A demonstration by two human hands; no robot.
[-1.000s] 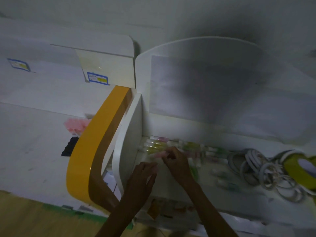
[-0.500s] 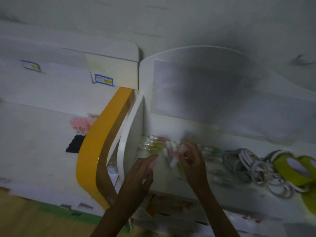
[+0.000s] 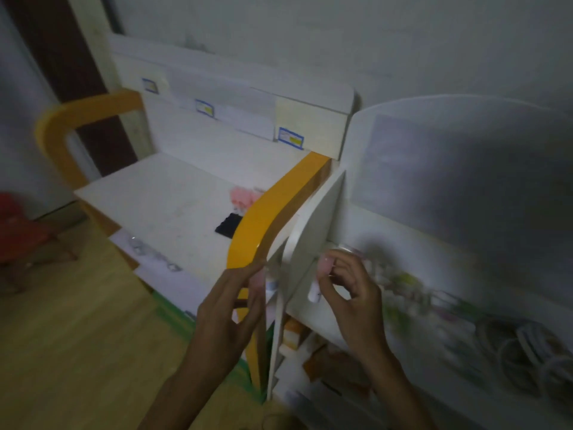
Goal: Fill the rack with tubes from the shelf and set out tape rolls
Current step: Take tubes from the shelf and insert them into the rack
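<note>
My right hand point(image 3: 352, 293) pinches a small tube point(image 3: 319, 282) with a pink cap and white body, lifted just in front of the white shelf's side panel point(image 3: 313, 231). My left hand point(image 3: 229, 308) hovers beside it with fingers straight, holding nothing, in front of the yellow frame point(image 3: 263, 228). More tubes point(image 3: 406, 280) lie blurred on the shelf point(image 3: 412, 324) to the right. White tape rolls point(image 3: 521, 346) lie at the far right of the same shelf.
A white table point(image 3: 173, 197) at left carries a pink item point(image 3: 245, 195) and a black item point(image 3: 228, 228). A red chair point(image 3: 18, 231) stands on the wooden floor. Lower shelves hold orange packets point(image 3: 338, 364).
My right hand has lifted a tube off the shelf and drawn it leftward. The view has swung left, showing the table, floor and chair. The left hand stays open beside it.
</note>
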